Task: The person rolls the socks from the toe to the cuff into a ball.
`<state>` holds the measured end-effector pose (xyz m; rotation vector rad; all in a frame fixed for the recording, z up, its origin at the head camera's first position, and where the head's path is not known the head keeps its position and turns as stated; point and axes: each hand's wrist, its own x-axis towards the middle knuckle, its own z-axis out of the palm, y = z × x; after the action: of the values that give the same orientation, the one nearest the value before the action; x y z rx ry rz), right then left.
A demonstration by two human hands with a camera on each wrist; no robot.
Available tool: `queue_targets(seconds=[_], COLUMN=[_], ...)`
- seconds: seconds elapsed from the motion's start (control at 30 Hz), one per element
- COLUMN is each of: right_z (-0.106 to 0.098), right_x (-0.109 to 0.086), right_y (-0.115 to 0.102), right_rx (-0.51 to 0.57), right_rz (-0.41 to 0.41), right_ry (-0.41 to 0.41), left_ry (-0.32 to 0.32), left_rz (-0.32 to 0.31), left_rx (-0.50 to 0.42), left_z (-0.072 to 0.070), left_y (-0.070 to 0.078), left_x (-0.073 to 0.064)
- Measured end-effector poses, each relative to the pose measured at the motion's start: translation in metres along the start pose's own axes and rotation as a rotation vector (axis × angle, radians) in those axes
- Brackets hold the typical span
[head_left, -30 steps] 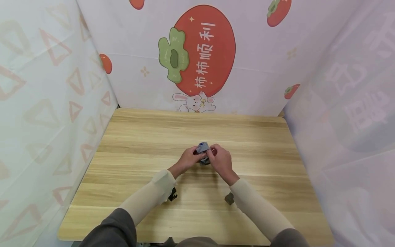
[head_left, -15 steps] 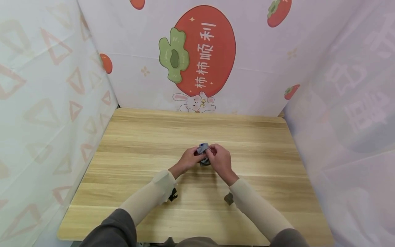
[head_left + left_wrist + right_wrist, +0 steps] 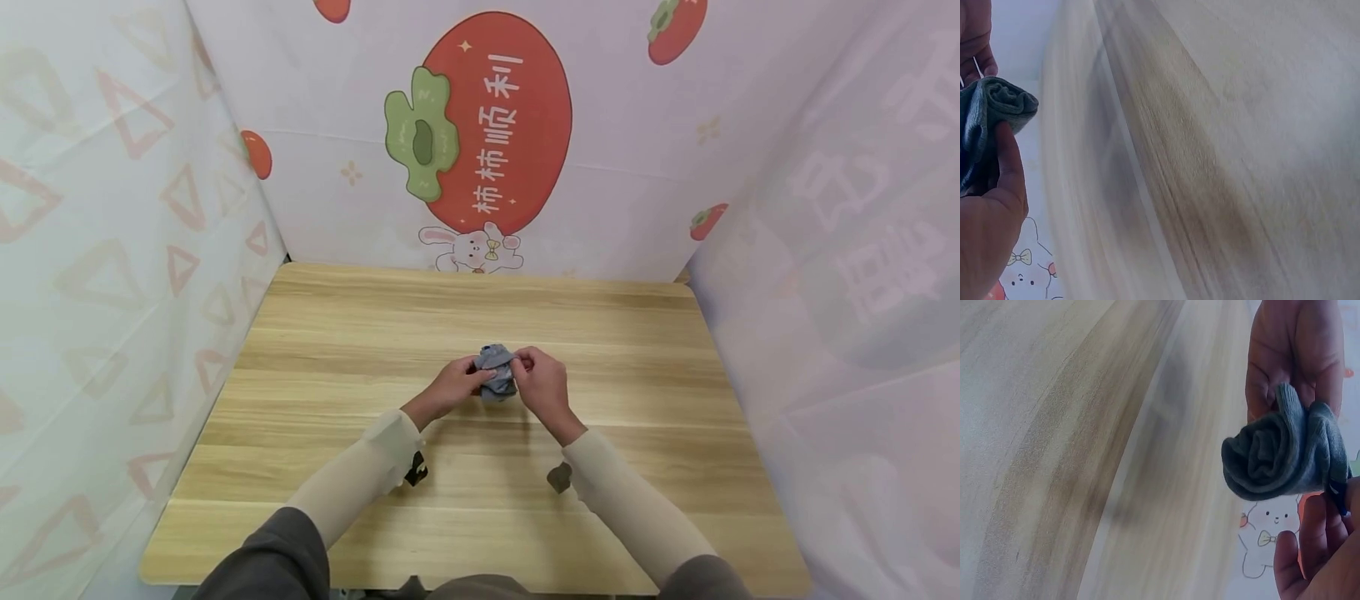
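Observation:
A rolled-up grey-blue sock (image 3: 497, 377) is held above the middle of the table, with a dark blue patch at its far end. My left hand (image 3: 450, 387) grips its left side, thumb across the front. At its upper right edge, my right hand (image 3: 543, 385) pinches a bit of the fabric. In the right wrist view the sock (image 3: 1272, 456) shows a spiral end and a loose flap, with the left hand (image 3: 1294, 350) behind it and the right hand (image 3: 1322, 550) at the dark blue part. From the left wrist, the left thumb presses against the roll (image 3: 1007, 103).
The wooden table (image 3: 337, 317) spreads under both hands. A small black object (image 3: 417, 469) lies by the left sleeve and a dark grey-brown one (image 3: 559, 477) by the right sleeve. Printed cloth walls (image 3: 615, 167) stand at the back and both sides.
The right hand has shifted slightly right, drawing an edge of the sock outward. More of the sock now shows between the hands. The left hand keeps its hold.

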<state>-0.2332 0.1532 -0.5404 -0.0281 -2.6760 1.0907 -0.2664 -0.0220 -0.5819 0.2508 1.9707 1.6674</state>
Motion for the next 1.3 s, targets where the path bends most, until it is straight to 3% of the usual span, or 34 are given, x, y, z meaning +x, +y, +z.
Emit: queue_targets(seconds=[0.13,0.33,0.5,0.93,1.3], right_z=[-0.001,-0.002,-0.006,-0.01,-0.006], right_x=[0.002,0.006,0.011,0.018,0.012], right_y=[0.002,0.004,0.005,0.013,0.022], right_rx=[0.024,0.025,0.001,-0.089,0.011], right_rz=[0.043,0.101,0.138,0.184,0.189], right_ry=[-0.021,-0.031,-0.078,-0.281,-0.321], left_ry=[-0.016,-0.062,-0.07,-0.15,-0.134], left_rz=[0.037,0.148,0.208,0.31,0.298], left_rx=[0.128,0.384,0.496,0.542,0.411], left_z=[-0.001,0.001,0.002,-0.001,0.0], left_y=[0.004,0.006,0.011,0.003,0.003], left_x=[-0.001,0.0,-0.001,-0.004,-0.005])
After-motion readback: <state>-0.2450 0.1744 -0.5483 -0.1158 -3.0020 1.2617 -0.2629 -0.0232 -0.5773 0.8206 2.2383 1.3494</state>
